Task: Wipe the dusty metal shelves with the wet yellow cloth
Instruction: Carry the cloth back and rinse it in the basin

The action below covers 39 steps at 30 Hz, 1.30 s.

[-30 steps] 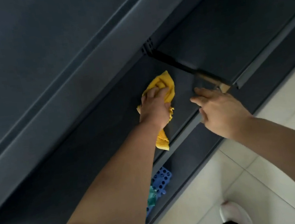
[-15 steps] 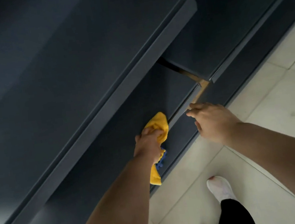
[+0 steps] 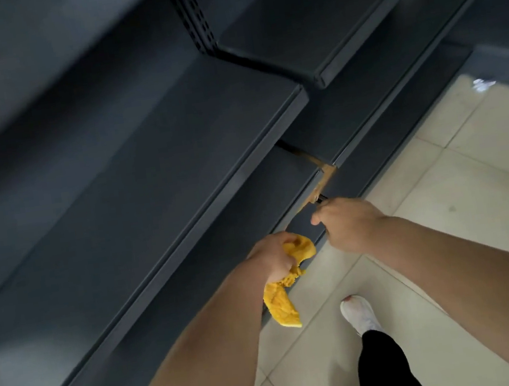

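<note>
Our left hand grips the bunched yellow cloth near the front edge of the lower metal shelf. Our right hand is curled beside that edge; whether it holds something, we cannot tell. We should spread the cloth flat and press evenly.

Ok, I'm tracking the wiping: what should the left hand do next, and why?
Probably spread the yellow cloth and press it onto the nearest shelf: the left hand grips it bunched and dangling, not flat on that shelf.
</note>
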Motion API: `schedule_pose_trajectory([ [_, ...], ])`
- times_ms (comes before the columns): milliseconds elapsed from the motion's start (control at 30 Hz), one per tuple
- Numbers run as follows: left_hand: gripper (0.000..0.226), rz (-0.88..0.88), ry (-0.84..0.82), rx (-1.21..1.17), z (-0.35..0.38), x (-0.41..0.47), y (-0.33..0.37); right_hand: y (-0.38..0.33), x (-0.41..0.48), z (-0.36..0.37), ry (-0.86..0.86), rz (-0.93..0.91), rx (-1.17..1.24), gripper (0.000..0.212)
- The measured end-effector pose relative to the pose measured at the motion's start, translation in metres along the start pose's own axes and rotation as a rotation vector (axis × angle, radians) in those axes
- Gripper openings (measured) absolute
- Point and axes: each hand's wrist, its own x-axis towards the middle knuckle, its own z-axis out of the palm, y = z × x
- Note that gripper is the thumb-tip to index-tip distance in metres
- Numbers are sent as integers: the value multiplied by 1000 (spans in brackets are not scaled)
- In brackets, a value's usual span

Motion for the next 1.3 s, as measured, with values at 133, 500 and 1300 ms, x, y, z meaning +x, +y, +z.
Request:
schedule_pose_trajectory([
  [133, 52, 82, 58, -29, -26, -40, 40, -9, -32, -35, 102, 82, -18, 40],
  [500, 57, 161, 320, -48, -116, -173, 81, -41, -139, -143, 300, 175, -50, 39],
  [1300, 64, 369, 504, -713, -156, -278, 281, 38, -266, -270, 726, 169, 91, 47],
])
